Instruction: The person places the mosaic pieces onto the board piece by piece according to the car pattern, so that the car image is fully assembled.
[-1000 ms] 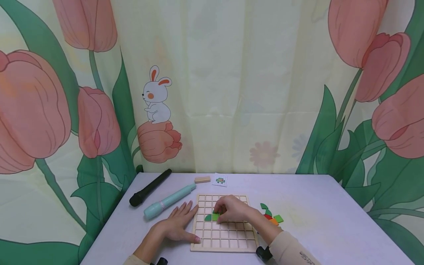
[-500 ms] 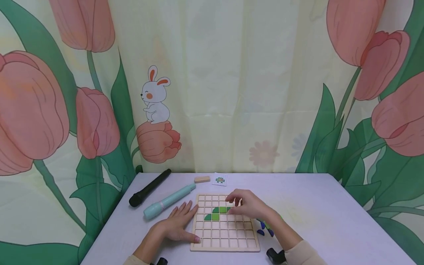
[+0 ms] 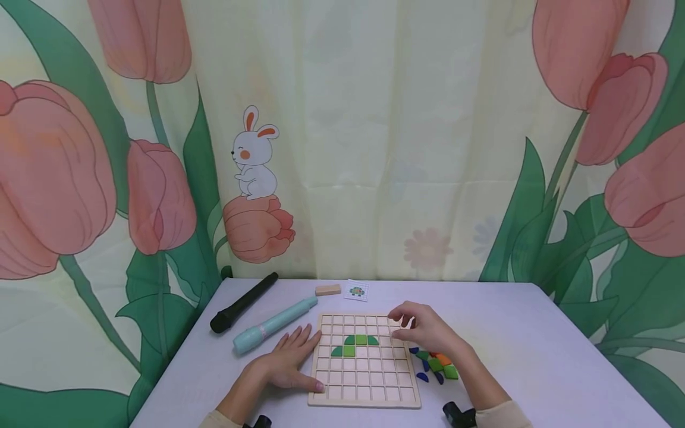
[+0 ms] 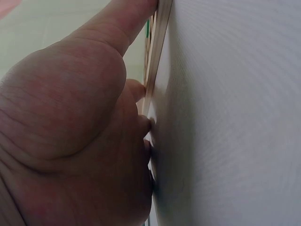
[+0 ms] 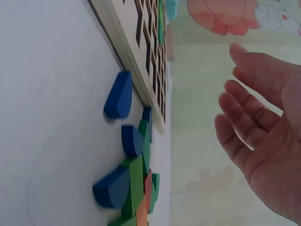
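Compared with half a second ago, the right hand (image 3: 425, 328) has moved rightward to above the grid board's (image 3: 364, 377) right edge, uncovering a dark green rounded piece (image 3: 373, 340) in the cell right of the upper light green square (image 3: 361, 340). Its fingers are loosely bent, thumb apart, gripping nothing. The left hand (image 3: 286, 362) stays spread wide at the board's left side, thumb on the near corner. The right wrist view shows the thick sides of blue pieces (image 5: 120, 96) on the bench (image 5: 51, 117), which the head view shows mostly from above.
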{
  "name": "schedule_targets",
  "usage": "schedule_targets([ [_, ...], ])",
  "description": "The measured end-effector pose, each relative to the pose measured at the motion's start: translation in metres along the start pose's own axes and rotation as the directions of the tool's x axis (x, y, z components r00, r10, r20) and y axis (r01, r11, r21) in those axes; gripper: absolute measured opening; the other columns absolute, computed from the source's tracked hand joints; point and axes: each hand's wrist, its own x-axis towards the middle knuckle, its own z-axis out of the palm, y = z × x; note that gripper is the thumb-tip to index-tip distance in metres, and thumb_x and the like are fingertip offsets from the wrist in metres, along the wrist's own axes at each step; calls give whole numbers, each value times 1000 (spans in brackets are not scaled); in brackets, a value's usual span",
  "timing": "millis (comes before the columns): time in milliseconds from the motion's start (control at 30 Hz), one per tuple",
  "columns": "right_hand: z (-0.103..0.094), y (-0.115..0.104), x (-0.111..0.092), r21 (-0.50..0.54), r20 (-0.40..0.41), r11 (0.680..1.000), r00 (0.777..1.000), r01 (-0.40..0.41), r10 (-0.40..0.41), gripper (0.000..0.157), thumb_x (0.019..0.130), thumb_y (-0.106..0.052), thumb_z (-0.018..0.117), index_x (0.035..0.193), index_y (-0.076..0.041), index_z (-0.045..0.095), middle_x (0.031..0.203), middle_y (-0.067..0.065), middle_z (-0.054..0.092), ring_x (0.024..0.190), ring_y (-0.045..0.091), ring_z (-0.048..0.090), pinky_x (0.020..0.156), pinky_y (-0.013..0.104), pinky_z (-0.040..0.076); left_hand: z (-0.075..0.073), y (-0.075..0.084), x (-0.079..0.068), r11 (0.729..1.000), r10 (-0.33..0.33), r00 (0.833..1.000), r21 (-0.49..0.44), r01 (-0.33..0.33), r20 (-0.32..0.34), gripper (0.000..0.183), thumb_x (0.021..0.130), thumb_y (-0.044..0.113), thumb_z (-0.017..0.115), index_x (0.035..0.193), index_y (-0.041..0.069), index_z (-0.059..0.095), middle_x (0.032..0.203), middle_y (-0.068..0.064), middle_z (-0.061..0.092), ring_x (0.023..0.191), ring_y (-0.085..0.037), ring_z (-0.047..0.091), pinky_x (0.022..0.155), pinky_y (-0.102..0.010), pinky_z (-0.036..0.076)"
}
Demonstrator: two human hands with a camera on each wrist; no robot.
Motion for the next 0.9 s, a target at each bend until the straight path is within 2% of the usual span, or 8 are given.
schedule_targets([
  [133, -8, 7, -4, -22, -6, 999, 999, -46, 46, 32, 89, -18, 84, 119, -13, 74, 112, 9, 72, 93, 19, 59, 72, 24, 54, 0, 1, 0, 1000, -1, 1000, 7, 1, 4, 121, 78, 75, 75, 168, 16, 20, 176, -15, 7, 163, -37, 3, 129, -63, 6],
  [333, -21, 18, -11, -61, 7, 992, 994, -110, 110, 33, 88, -16, 84, 120, -13, 74, 108, 6, 71, 93, 19, 58, 70, 24, 55, -1, 2, 0, 1000, -14, 1000, 16, 14, 7, 121, 78, 76, 74, 168, 17, 20, 176, -15, 7, 163, -37, 3, 129, -63, 6],
  [533, -34, 32, -16, -54, 70, 992, 990, -118, 122, 33, 88, -15, 83, 120, -9, 74, 103, 8, 71, 92, 20, 58, 68, 26, 57, 0, 1, 0, 1000, -15, 1000, 24, 15, 0, 121, 77, 76, 75, 168, 17, 20, 176, -15, 7, 163, -37, 3, 129, -64, 7],
  [767, -42, 39, -20, -53, 62, 989, 988, -138, 141, 30, 87, -12, 83, 116, -9, 76, 101, 6, 71, 91, 20, 58, 69, 26, 55, 0, 1, 0, 1000, -10, 1000, 20, 10, 4, 120, 78, 75, 75, 168, 17, 20, 176, -15, 7, 163, -38, 4, 129, -64, 7],
  [900, -46, 40, -22, -41, 96, 988, 983, -152, 155, 30, 86, -9, 84, 114, -8, 76, 105, 9, 72, 90, 22, 59, 71, 27, 55, 0, 0, 0, 1000, -7, 1000, 18, 6, 5, 121, 78, 76, 74, 168, 17, 20, 176, -15, 7, 163, -37, 3, 129, -64, 7],
])
